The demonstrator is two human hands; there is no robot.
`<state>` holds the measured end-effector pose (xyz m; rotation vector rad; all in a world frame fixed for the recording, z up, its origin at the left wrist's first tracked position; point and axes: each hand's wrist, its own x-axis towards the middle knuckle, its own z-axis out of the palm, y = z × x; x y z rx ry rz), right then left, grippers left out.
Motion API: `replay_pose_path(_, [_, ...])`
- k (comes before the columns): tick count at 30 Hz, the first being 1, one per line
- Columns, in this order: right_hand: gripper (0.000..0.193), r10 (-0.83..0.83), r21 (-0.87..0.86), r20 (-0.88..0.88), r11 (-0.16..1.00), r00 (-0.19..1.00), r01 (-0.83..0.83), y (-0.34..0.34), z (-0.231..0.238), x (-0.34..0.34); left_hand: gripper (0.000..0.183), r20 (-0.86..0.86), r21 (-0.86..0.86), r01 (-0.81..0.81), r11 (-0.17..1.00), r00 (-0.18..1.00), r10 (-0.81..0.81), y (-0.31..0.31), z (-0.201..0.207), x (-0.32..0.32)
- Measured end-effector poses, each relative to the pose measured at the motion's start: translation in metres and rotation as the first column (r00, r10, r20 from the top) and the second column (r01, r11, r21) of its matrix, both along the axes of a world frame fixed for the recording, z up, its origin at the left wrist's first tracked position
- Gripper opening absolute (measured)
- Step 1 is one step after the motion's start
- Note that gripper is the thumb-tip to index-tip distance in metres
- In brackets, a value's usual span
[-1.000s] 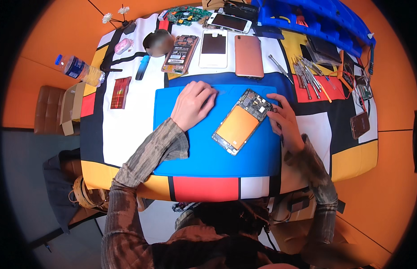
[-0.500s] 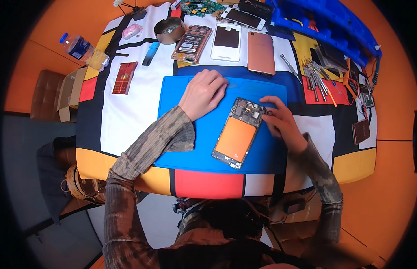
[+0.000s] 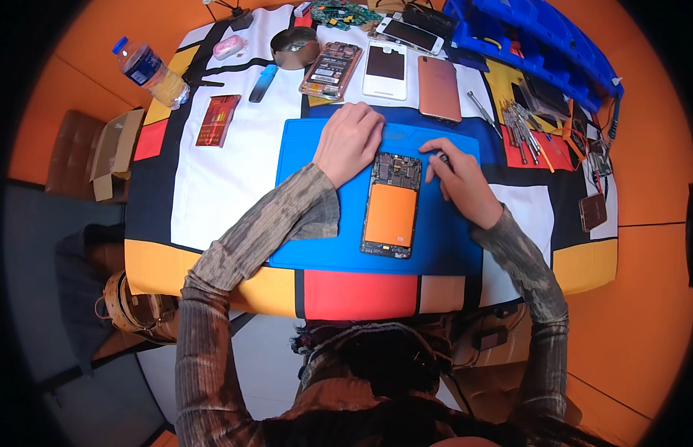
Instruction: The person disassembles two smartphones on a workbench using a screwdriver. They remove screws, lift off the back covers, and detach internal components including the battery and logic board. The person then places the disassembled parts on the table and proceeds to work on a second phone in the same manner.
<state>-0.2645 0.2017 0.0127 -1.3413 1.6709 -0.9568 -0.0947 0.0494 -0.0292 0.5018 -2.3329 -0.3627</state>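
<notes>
An opened smartphone (image 3: 391,216) lies on a blue work mat (image 3: 324,249), its circuit board bare at the top and an orange battery cover panel below. My left hand (image 3: 350,141) rests at the mat's far edge, up and left of the phone. Its fingers are curled together, and their undersides are hidden. To the right of the phone's upper end is my right hand (image 3: 465,185), apart from it, with thumb and fingers bent inward. A small dark piece (image 3: 442,157) shows between those fingers; its kind is not clear.
Several other phones, including a copper-coloured phone (image 3: 439,89) and a white phone (image 3: 385,71), lie beyond the mat. Screwdrivers (image 3: 525,130) are grouped at right below a blue parts bin (image 3: 540,45). At left stand a bottle (image 3: 154,74) and a round metal bowl (image 3: 295,49).
The phone has turned from a slant to nearly upright on the mat. My right hand has moved slightly away from its upper corner. The whole view has shifted a little.
</notes>
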Motion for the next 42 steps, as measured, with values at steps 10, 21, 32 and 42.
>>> replay_pose_path(10, [0.019, -0.320, -0.496, 0.105, 0.803, 0.941, 0.329, -0.007, -0.026, -0.005, 0.009, 0.018, 0.017, 0.028, 0.999, 0.999, -0.029, 0.001, 0.001, -0.001])
replay_pose_path(21, [0.044, -0.138, -0.650, 0.010, 0.752, 0.990, 0.111, 0.000, -0.050, -0.008, 0.015, 0.077, 0.047, 0.011, 0.999, 0.997, -0.014, 0.003, 0.006, -0.003])
replay_pose_path(32, [0.041, -0.098, -0.659, 0.168, 0.728, 0.981, 0.186, -0.003, -0.048, -0.007, 0.016, 0.081, 0.028, 0.104, 0.994, 0.991, -0.106, 0.006, 0.009, -0.003])
replay_pose_path(42, [0.037, -0.273, -0.733, 0.130, 0.621, 0.953, 0.277, -0.019, -0.049, 0.007, 0.051, 0.195, 0.186, 0.329, 0.926, 0.911, -0.363, 0.038, 0.023, 0.001])
